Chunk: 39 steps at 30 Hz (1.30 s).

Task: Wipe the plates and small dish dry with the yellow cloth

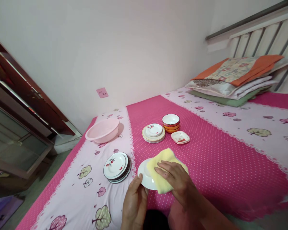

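Note:
A white plate [143, 168] is held up over the bed's near edge, my left hand [135, 198] gripping its lower left rim with the thumb on top. Pressed flat on the plate's face is a yellow cloth [166, 156], under the fingers of my right hand [176, 179]. The cloth covers the plate's right part and hangs past its rim. To the left lies a stack of flower-patterned plates [116, 166]. Beyond the held plate sit a second plate stack [154, 131], several stacked orange bowls [171, 123] with white insides, and small square dishes [180, 137].
A pink plastic basin [103, 130] rests on the bed near the wall. Folded bedding and an orange-edged pillow [240, 72] lie at the far right by a radiator [266, 40]. The bedspread [218, 169] is pink with dots and tree prints. A wooden door [31, 92] stands left.

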Each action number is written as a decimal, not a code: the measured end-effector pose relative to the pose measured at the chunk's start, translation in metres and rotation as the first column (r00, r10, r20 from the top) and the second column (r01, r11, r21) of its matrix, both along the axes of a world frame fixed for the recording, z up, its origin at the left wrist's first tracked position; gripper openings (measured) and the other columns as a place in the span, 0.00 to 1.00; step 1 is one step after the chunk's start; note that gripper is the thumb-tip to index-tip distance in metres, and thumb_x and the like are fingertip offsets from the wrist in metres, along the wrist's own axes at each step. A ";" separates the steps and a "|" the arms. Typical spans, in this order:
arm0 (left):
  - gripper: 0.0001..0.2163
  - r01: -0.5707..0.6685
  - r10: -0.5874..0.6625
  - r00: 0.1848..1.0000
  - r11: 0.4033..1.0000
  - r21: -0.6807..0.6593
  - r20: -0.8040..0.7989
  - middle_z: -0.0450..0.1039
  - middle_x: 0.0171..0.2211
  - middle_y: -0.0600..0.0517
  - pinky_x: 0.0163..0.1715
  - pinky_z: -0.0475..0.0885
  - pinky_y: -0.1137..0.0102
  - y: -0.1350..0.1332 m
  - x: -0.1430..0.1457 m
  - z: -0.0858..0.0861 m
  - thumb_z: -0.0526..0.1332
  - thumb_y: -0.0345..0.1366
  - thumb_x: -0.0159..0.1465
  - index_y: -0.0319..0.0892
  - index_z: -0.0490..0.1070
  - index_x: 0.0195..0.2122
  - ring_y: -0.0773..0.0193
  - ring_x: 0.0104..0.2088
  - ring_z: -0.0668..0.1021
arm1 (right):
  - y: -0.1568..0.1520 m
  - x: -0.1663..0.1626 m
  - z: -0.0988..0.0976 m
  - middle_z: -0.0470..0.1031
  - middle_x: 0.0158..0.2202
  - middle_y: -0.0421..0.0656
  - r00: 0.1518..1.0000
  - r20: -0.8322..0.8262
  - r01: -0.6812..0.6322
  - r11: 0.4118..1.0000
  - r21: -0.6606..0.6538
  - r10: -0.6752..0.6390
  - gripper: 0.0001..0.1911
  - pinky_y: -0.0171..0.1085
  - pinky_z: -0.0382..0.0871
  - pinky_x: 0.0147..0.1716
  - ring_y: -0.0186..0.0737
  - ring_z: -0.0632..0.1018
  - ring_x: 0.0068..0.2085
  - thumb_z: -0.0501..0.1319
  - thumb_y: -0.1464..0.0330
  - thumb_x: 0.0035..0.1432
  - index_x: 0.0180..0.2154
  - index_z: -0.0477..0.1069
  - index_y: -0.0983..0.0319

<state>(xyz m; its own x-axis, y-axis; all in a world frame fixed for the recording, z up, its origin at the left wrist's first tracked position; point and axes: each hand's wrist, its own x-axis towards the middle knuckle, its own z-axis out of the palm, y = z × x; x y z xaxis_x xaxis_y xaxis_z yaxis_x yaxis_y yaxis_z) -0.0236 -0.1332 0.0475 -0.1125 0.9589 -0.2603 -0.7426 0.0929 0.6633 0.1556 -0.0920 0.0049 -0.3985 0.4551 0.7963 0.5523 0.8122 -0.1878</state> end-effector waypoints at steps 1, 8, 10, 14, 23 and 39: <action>0.13 -0.003 0.003 1.000 1.000 0.009 0.019 0.84 0.48 0.39 0.61 0.72 0.57 0.001 -0.004 -0.002 0.71 0.30 0.60 0.36 0.83 0.47 0.49 0.55 0.82 | 0.001 0.001 0.000 0.75 0.61 0.50 1.000 0.002 0.009 1.000 -0.001 -0.009 0.29 0.49 0.71 0.60 0.48 0.73 0.64 0.50 0.81 0.65 0.64 0.67 0.60; 0.17 -0.107 0.107 0.993 0.994 -0.008 0.049 0.83 0.52 0.43 0.60 0.75 0.60 0.000 -0.011 -0.007 0.68 0.24 0.64 0.42 0.80 0.54 0.55 0.50 0.84 | 0.007 0.018 0.006 0.79 0.55 0.48 0.962 -0.271 -0.028 0.963 -0.268 -0.048 0.32 0.44 0.77 0.55 0.47 0.80 0.56 0.54 0.79 0.54 0.60 0.70 0.59; 0.18 -0.141 0.140 0.989 0.990 0.005 0.047 0.83 0.53 0.45 0.58 0.76 0.62 0.000 -0.009 -0.006 0.68 0.24 0.63 0.44 0.80 0.54 0.57 0.51 0.84 | 0.004 0.024 0.013 0.82 0.49 0.48 0.899 -0.401 -0.013 0.903 -0.429 -0.178 0.26 0.41 0.81 0.47 0.47 0.84 0.48 0.56 0.75 0.55 0.57 0.71 0.61; 0.17 -0.154 0.154 0.988 0.987 0.046 0.000 0.83 0.53 0.45 0.56 0.77 0.63 -0.002 -0.003 -0.003 0.73 0.27 0.59 0.44 0.82 0.51 0.56 0.51 0.84 | -0.005 0.023 0.023 0.83 0.47 0.48 0.832 -0.486 -0.013 0.865 -0.501 -0.268 0.21 0.37 0.81 0.42 0.46 0.85 0.44 0.59 0.69 0.59 0.55 0.70 0.61; 0.19 0.014 0.014 0.978 0.991 0.132 -0.208 0.84 0.46 0.43 0.54 0.77 0.58 -0.011 0.015 0.002 0.74 0.38 0.57 0.43 0.82 0.51 0.50 0.49 0.83 | -0.029 -0.016 0.029 0.77 0.59 0.48 0.967 -0.110 -0.243 0.961 -0.134 0.230 0.27 0.44 0.69 0.64 0.43 0.75 0.62 0.55 0.78 0.65 0.63 0.67 0.59; 0.20 -0.093 0.100 0.991 0.993 0.076 -0.092 0.82 0.53 0.43 0.60 0.73 0.58 -0.014 0.017 -0.013 0.75 0.37 0.58 0.45 0.81 0.53 0.51 0.55 0.81 | 0.006 -0.004 0.008 0.77 0.57 0.52 0.978 -0.195 0.050 0.991 -0.123 -0.074 0.27 0.48 0.76 0.56 0.48 0.77 0.58 0.52 0.80 0.63 0.62 0.68 0.61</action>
